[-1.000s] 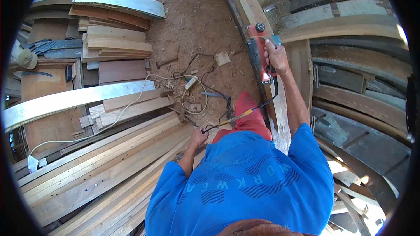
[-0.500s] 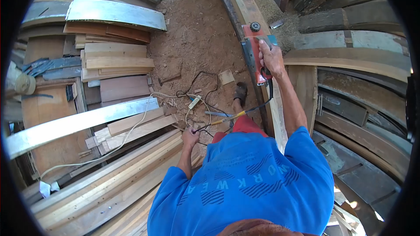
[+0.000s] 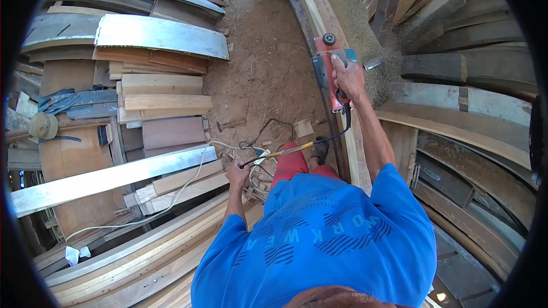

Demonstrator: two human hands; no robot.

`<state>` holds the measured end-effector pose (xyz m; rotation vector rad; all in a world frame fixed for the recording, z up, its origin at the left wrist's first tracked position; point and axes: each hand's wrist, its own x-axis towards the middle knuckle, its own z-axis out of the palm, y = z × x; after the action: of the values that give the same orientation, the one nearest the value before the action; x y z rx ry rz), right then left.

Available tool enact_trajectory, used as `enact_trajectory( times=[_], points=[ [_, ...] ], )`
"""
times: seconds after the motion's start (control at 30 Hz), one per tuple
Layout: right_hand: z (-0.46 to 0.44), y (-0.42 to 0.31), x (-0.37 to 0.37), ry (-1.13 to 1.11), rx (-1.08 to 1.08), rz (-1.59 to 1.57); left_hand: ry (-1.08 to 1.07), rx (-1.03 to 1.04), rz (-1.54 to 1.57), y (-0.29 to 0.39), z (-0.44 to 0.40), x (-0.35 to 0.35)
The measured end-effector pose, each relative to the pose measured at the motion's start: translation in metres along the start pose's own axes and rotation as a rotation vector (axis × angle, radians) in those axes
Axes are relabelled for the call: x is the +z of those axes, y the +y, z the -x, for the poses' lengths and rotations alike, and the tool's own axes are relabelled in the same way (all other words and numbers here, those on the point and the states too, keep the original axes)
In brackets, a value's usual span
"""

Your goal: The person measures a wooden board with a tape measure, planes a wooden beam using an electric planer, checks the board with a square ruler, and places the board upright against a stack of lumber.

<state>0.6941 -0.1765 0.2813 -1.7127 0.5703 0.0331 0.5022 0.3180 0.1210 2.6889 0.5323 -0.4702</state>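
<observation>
A red power planer [image 3: 327,74] with a black knob rests on a long wooden beam [image 3: 357,157] to the right of centre. My right hand [image 3: 349,78] is wrapped round its handle. From the rear of the planer a dark cord [image 3: 343,131], wrapped with yellow tape along part of its length, curves across in front of my legs. My left hand [image 3: 237,174] is closed on this cord at the left, held out low beside my body.
Stacked boards [image 3: 162,92] lie along the left side, with a long pale plank [image 3: 114,178] among them. A white extension cord [image 3: 171,205] runs over them to a power strip [image 3: 262,155] on the dirt floor. Curved timbers [image 3: 456,131] line the right.
The planer has shifted slightly left and a little down in view. My left hand has moved left and up with the cord, drawing it straighter. My legs have changed position in a step.
</observation>
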Motion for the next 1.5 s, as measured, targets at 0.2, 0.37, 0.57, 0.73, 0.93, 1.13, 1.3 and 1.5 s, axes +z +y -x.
enact_trajectory(
  times=[0.2,0.37,0.57,0.73,0.93,1.13,1.3,1.5],
  points=[
    [-0.049,-0.037,0.006,-0.001,0.007,0.085,0.026,0.037,0.016,0.049,-0.033,-0.018],
    [-0.105,-0.063,0.022,0.001,-0.009,0.092,-0.052,0.013,0.07,0.075,-0.073,-0.013],
    [-0.194,-0.089,0.052,0.028,0.004,0.103,-0.136,0.027,0.066,0.112,-0.153,-0.004],
    [-0.276,-0.097,0.069,0.016,-0.004,0.054,-0.228,0.03,0.145,0.151,-0.231,-0.01],
    [-0.342,-0.119,0.082,0.013,-0.022,0.081,-0.245,0.08,0.103,0.187,-0.316,-0.033],
    [-0.394,-0.145,0.092,0.014,-0.047,0.054,-0.247,0.05,0.126,0.216,-0.373,-0.052],
    [-0.427,-0.161,0.1,0.019,-0.037,0.064,-0.28,0.043,0.14,0.237,-0.397,-0.056],
    [-0.488,-0.18,0.112,0.057,-0.013,0.141,-0.319,0.041,0.149,0.28,-0.445,-0.058]
  ],
)
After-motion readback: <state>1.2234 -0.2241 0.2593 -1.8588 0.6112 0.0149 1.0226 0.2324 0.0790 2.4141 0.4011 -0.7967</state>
